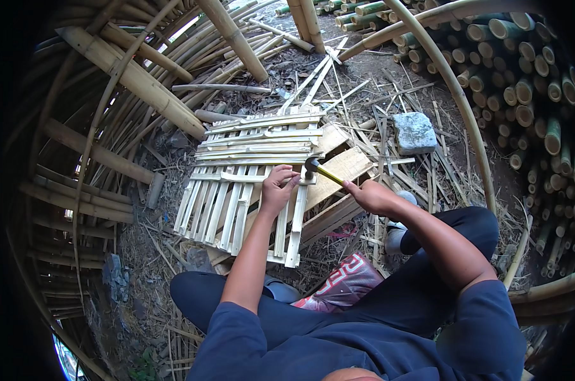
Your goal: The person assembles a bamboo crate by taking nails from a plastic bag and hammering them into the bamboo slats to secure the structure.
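Observation:
A lattice of split bamboo slats (260,149), crossed in two directions, lies in front of me on wooden boards (341,171). My right hand (371,196) is wrapped round the yellow and black handle of a hammer (329,173). The hammer's head is over the right end of a cross slat, just right of my left fingers. My left hand (279,189) is at that same slat, thumb and fingertips pinched together. Whatever the pinch holds, if anything, is too small to make out.
Cut bamboo poles (522,95) are stacked at the right. A pale stone block (414,133) sits beyond my right hand, among loose bamboo strips. Bamboo posts (135,79) stand at the left. A red and white printed sack (345,286) lies between my legs.

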### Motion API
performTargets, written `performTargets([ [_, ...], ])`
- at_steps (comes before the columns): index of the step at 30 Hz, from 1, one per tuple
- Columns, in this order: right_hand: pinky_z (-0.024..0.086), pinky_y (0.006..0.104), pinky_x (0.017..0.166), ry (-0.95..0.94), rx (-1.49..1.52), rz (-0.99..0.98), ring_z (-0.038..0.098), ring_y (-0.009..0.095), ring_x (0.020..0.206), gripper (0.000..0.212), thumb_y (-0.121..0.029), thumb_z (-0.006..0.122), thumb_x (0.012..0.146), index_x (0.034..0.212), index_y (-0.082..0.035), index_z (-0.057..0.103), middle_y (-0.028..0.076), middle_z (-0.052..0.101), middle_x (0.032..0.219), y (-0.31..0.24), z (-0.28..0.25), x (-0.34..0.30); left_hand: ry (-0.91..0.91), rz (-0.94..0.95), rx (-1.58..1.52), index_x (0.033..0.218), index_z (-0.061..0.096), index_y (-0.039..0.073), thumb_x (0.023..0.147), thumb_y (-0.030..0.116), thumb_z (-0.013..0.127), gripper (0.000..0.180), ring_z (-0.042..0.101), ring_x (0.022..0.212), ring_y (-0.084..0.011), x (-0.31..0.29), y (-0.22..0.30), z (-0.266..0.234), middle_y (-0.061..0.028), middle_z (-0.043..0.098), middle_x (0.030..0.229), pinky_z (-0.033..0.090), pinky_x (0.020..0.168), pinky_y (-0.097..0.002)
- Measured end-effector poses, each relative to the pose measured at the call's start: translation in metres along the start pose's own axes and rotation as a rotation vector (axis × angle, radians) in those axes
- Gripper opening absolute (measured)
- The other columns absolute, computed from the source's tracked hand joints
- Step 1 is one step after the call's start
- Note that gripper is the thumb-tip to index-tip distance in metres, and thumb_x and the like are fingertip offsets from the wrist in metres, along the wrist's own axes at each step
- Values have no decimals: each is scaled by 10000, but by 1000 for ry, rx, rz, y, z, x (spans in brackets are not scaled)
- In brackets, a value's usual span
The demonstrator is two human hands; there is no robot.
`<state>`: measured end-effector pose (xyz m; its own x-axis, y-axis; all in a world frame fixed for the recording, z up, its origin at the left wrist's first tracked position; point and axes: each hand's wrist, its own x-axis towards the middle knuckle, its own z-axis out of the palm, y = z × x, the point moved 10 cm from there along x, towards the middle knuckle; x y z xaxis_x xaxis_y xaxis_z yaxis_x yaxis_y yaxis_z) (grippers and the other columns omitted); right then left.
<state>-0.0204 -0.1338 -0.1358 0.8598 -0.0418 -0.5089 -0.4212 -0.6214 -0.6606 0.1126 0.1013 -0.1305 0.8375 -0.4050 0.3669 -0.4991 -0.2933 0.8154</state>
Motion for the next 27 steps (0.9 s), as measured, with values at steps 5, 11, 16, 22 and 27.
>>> performTargets([
  [5,497,527,816,-3,1,17,679,436,821,951,-698,339,1037,774,168,631,320,665,827,5,0,4,-23,21,75,984,787,32,876,124,816,146,670,1088,-260,1,6,10,-126,729,1061,529,937,-357],
  [11,496,513,793,-29,11,61,671,384,796,936,-701,356,1033,776,153,640,278,671,812,15,9,10,-58,206,188,952,754,45,868,121,800,122,663,1107,-273,0,22,18,-87,742,1041,511,989,-401],
  [16,488,485,744,-22,82,89,643,304,758,915,-691,391,1029,824,160,657,220,661,785,31,13,21,-16,192,169,900,746,38,852,112,796,102,681,1039,-275,-1,29,18,-87,747,1006,517,947,-401],
  [22,256,343,419,-12,132,119,313,110,433,690,-644,432,1056,588,-139,402,-53,374,535,22,14,13,-38,196,213,908,760,53,859,161,796,124,689,1031,-271,-6,23,19,-78,754,1012,510,953,-407],
  [27,489,463,676,9,109,98,618,247,701,840,-640,427,1045,783,126,648,160,638,713,25,15,12,-43,156,185,903,778,65,852,152,808,105,709,980,-251,-6,18,20,-64,774,994,511,936,-385],
])
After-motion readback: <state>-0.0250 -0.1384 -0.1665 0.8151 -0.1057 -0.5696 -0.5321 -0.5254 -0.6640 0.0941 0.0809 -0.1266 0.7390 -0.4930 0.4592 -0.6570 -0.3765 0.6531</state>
